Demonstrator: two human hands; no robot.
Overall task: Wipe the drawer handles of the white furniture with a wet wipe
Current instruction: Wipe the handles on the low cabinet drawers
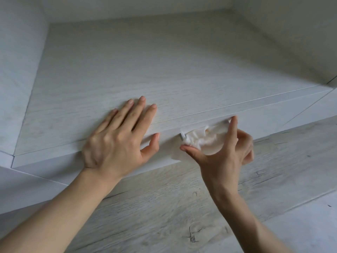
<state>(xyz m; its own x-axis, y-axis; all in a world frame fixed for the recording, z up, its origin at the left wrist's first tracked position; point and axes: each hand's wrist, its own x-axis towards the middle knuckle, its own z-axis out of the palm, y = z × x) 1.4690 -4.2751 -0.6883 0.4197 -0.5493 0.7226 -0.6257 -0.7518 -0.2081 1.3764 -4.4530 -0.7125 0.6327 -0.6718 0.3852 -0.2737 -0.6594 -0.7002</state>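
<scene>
White wood-grain laminate is seen from above on the white furniture [145, 70], whose top panel is bounded by pale walls at the left and rear. The left grip [116, 143], a bare hand, is laid flat on the front part of the top panel with its fingers spread and straight; its thumb [155, 141] is hooked over the front edge and rests against the drawer front [255, 115]. Nothing is held by it.

The wet wipe [202, 137], white and crumpled, is bunched over the drawer handle [182, 136], just to the right of the left thumb. Only the handle's left end is exposed, and the remainder is hidden by the wipe. The wipe is pinched by the right grip [222, 152]: the thumb is pressed against its lower left edge, the index finger is extended to its upper right end, and the other fingers are curled behind.

A grey wood-pattern floor [164, 207] is visible beneath both forearms.
</scene>
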